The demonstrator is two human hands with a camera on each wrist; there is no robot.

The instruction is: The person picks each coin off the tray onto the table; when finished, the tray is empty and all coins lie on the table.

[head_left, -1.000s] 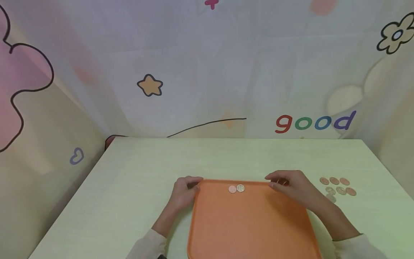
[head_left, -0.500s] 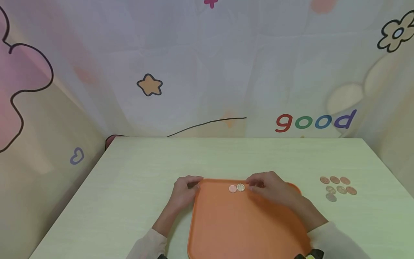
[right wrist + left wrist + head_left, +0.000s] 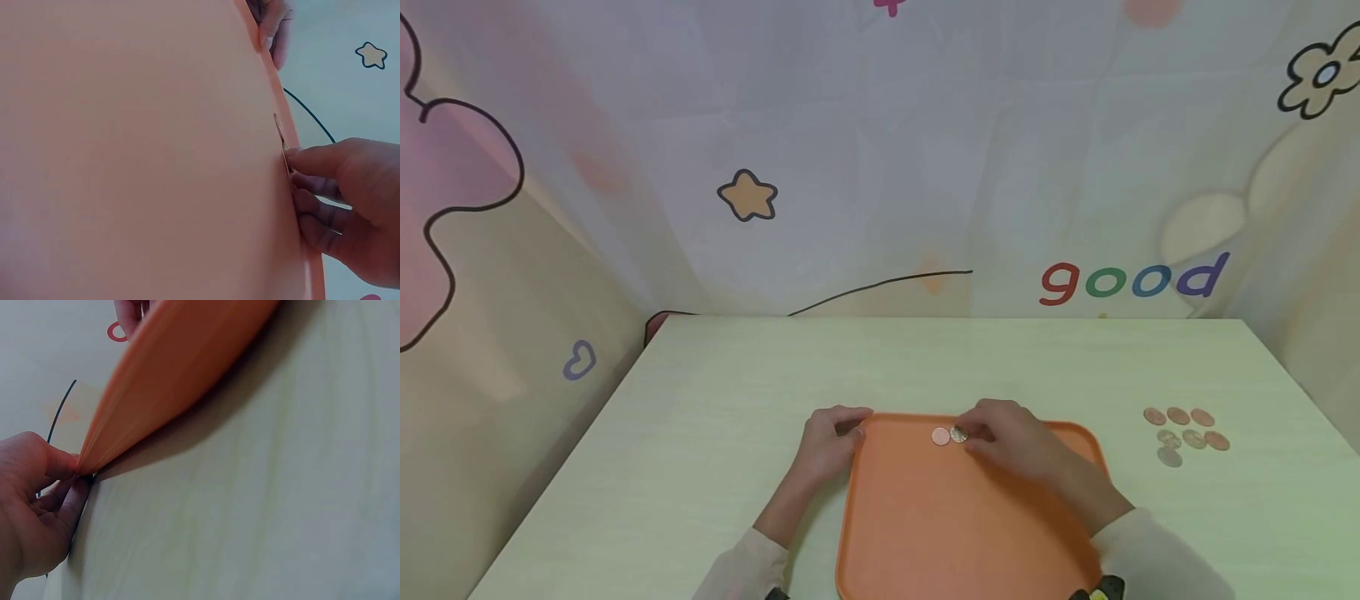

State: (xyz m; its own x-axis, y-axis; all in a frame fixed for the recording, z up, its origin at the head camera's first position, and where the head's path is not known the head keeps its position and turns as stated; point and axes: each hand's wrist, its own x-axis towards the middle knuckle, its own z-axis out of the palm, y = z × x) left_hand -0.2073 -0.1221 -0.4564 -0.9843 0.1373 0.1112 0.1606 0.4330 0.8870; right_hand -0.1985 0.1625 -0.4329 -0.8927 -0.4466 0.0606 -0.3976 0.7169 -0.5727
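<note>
An orange tray (image 3: 955,517) lies at the front of the table. My left hand (image 3: 823,443) pinches its far left corner; in the left wrist view the thumb and fingers (image 3: 59,469) close on the rim. Two coins lie just inside the far rim: a copper coin (image 3: 941,437) on the left and a paler, shiny coin (image 3: 958,433) beside it. My right hand (image 3: 1011,437) pinches the shiny coin between thumb and finger, covering part of it. Seen edge-on in the right wrist view, the coins are thin slivers near the fingertips of the right hand (image 3: 362,194).
To the right of the tray, several copper and silvery coins (image 3: 1195,440) lie flat on the pale table (image 3: 737,367). A printed cloth backdrop (image 3: 865,167) stands behind the table.
My right hand has moved left along the tray's far rim, from near its right corner to the shiny coin, and now pinches it. The left hand stays at its corner.
</note>
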